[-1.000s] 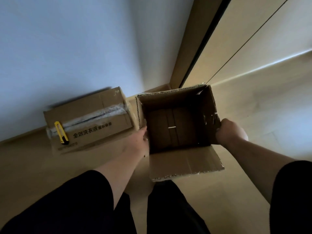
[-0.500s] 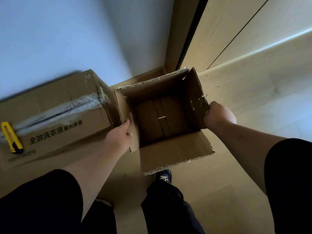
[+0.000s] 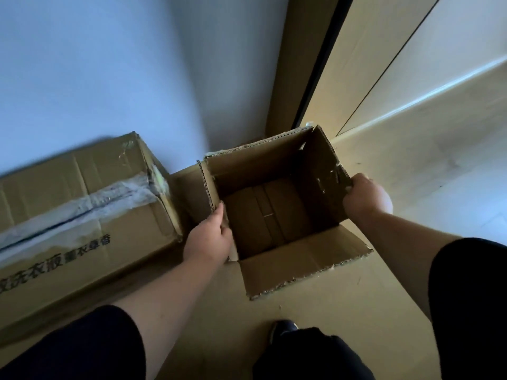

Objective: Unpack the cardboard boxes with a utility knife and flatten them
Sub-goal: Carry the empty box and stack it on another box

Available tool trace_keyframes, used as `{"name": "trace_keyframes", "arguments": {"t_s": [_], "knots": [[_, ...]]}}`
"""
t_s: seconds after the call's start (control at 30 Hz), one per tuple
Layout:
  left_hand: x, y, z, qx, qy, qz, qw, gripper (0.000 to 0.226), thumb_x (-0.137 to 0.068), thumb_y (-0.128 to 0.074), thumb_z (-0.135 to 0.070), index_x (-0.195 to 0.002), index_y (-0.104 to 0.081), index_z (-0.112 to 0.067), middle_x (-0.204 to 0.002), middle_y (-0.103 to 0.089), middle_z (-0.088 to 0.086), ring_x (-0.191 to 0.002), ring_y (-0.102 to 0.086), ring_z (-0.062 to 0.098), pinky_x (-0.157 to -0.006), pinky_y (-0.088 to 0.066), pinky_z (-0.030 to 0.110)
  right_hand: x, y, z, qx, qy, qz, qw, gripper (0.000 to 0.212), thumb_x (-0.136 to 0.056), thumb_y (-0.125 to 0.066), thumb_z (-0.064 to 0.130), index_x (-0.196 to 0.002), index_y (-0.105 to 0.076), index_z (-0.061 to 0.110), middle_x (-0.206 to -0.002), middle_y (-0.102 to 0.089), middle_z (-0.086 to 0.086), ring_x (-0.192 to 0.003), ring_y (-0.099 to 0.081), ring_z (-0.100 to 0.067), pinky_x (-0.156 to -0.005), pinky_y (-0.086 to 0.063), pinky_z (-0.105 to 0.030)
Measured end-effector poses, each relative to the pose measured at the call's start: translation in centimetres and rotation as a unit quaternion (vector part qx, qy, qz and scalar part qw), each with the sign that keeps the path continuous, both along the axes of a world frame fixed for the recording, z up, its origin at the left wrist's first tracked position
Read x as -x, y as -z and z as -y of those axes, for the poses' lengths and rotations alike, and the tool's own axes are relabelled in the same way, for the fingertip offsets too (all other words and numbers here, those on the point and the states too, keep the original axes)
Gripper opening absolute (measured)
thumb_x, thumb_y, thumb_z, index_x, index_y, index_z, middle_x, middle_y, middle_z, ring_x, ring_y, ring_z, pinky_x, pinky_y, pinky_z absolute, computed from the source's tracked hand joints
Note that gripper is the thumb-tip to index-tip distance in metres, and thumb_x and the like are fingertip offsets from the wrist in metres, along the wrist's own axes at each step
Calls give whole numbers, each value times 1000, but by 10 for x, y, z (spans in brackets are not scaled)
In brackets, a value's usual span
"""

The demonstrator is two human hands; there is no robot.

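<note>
An open, empty cardboard box (image 3: pixel 269 223) sits in front of me, its near flap folded out toward me. My left hand (image 3: pixel 210 237) grips the box's left wall, thumb inside. My right hand (image 3: pixel 366 197) grips the torn right wall at its top edge. A larger taped cardboard box (image 3: pixel 82 215) with printed black characters lies to the left. The utility knife is out of view.
A blue-grey wall rises behind both boxes, meeting a wooden door frame (image 3: pixel 290 64) at the back. Pale wooden floor (image 3: pixel 428 165) spreads to the right. My dark trouser leg and shoe (image 3: pixel 282 329) are just below the open box.
The view has shifted right and closer, so the taped box slid left and the yellow knife on it left the frame. Both hands keep their hold on the open box.
</note>
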State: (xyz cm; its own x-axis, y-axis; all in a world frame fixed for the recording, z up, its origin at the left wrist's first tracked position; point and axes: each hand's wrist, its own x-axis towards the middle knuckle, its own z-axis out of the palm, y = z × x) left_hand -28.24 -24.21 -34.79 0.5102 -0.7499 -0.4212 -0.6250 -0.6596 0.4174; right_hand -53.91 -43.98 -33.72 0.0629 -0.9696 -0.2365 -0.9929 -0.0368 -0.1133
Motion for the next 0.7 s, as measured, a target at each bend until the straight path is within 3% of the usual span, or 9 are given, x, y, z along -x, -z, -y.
{"name": "trace_keyframes", "arguments": {"t_s": [0.07, 0.17, 0.27, 0.4, 0.47, 0.6, 0.7], "knots": [[-2, 13, 0, 20, 8, 11, 1000, 62, -98, -42, -25, -155, -19, -32, -115, -65, 12, -94, -64, 30, -58, -43, 33, -6, 10, -1, 12, 4, 4, 1000, 15, -92, -49, 10, -104, -56, 5, -86, -58, -9, -71, -52, -27, -47, -29, -23], [-4, 27, -1, 82, 17, -3, 997, 60, -99, -42, -27, -155, -21, -30, -133, -58, 9, -110, -61, 28, -79, -53, 38, -14, 25, -2, 49, 4, 19, 999, 13, -92, -50, 12, -103, -55, 7, -88, -59, -10, -73, -52, -28, -56, -39, -28], [0, 33, 5, 114, 22, -32, 993, 63, -99, -43, -25, -156, -15, -28, -161, -24, 2, -132, -48, 24, -89, -49, 33, -20, 36, -8, 92, 3, 28, 995, 16, -95, -46, 15, -107, -55, 9, -93, -57, -11, -77, -51, -28, -63, -42, -33], [-1, 33, 6, 156, 25, -77, 984, 77, -96, -52, -24, -156, -4, -27, -165, 1, 3, -144, -33, 25, -100, -45, 33, -31, 40, -22, 126, -27, 32, 991, 26, -99, -43, 22, -119, -55, 12, -109, -62, -13, -97, -58, -32, -72, -46, -36], [-10, 29, 0, 153, 39, -85, 984, 77, -97, -52, -25, -157, -2, -23, -165, 3, 0, -148, -23, 22, -109, -36, 32, -35, 35, -32, 122, -42, 15, 992, 31, -99, -43, 27, -125, -54, 14, -117, -62, -12, -107, -57, -32, -82, -50, -42], [-35, 7, -9, 141, 83, -119, 979, 71, -99, -48, -26, -157, -9, -19, -165, -5, -3, -150, -14, 15, -117, -19, 28, -66, 5, -37, 131, -88, -10, 987, 37, -97, -43, 30, -129, -53, 16, -126, -60, -10, -117, -55, -31, -98, -45, -46], [-47, -3, -16, 144, 95, -211, 962, 71, -96, -51, -29, -157, -15, -23, -162, -18, -3, -148, -22, 15, -120, -23, 31, -120, -18, -34, 145, -125, 0, 982, 37, -96, -43, 32, -127, -54, 15, -129, -59, -11, -120, -54, -32, -98, -45, -46]]}}
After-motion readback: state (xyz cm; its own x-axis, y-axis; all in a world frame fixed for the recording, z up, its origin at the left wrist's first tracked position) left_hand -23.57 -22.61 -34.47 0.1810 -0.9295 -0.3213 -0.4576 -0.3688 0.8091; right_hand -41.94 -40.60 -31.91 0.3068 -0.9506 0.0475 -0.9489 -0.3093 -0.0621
